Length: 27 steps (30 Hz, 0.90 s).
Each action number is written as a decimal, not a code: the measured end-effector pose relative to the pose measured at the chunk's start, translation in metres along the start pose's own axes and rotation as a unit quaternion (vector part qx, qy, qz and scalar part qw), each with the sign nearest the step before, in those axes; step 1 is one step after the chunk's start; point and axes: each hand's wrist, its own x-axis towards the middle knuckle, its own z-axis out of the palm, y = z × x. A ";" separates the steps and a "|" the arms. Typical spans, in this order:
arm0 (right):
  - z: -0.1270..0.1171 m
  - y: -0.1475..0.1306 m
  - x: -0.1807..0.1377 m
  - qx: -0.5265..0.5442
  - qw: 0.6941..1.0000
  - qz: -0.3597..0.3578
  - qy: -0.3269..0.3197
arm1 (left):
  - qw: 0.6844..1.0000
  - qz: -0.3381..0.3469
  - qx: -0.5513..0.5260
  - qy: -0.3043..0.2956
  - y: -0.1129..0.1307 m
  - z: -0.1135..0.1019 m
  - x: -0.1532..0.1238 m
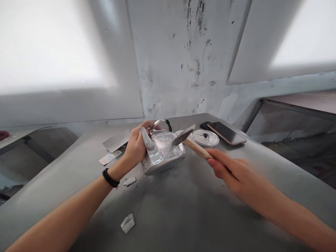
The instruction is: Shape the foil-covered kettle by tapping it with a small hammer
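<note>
A silver metal kettle (168,148) with a dented, hammered-looking surface tilts over the grey table, its spout pointing up toward me. My left hand (137,140) is closed around its side by the spout, the fingers partly hidden behind it. The kettle's arched handle (159,121), partly black, rises behind that hand. In my right hand (226,167) is the wooden handle of a hammer (195,147). The hammer's metal head is at the kettle's upper right side; whether it touches the metal I cannot tell. A round metal lid (206,137) with a black knob lies just behind the hammer.
On the table (183,217), a phone (227,133) lies at the back right, overlapping another dark object (204,125). Paper sheets (115,141) rest left of the kettle. Crumpled scraps (128,223) lie nearer me. A stained wall (183,70) stands behind the table.
</note>
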 end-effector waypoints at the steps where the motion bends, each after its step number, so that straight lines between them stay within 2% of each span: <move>1: 0.000 0.000 0.000 -0.022 1.000 -0.004 -0.018 | 1.000 0.000 0.006 -0.002 0.000 0.000 0.000; 2: 0.000 -0.001 0.000 -0.024 1.000 -0.005 -0.019 | 1.000 0.001 0.010 -0.004 0.000 0.000 0.000; 6: -0.003 -0.005 -0.003 0.051 0.996 0.016 0.069 | 1.000 0.013 0.007 -0.010 0.003 0.000 -0.001; 7: -0.003 -0.005 -0.003 0.049 0.996 0.019 0.072 | 1.000 0.016 0.007 -0.013 0.004 0.000 -0.001; 12: -0.003 -0.006 -0.002 -0.036 0.998 0.020 -0.041 | 1.000 0.014 0.010 -0.017 0.000 -0.002 0.000; 17: -0.006 -0.004 -0.005 0.063 0.997 0.029 0.019 | 1.000 0.014 0.010 -0.022 -0.004 -0.004 0.000; 23: -0.006 0.002 -0.002 -0.056 0.996 0.015 -0.069 | 0.999 0.027 -0.013 -0.027 -0.006 -0.005 0.000; 25: -0.006 0.002 -0.003 -0.036 0.998 0.005 -0.045 | 0.999 0.033 -0.014 -0.023 -0.007 -0.005 0.001; 27: -0.006 0.002 -0.003 0.004 1.000 0.000 0.008 | 0.999 0.040 -0.013 -0.023 -0.008 -0.005 0.002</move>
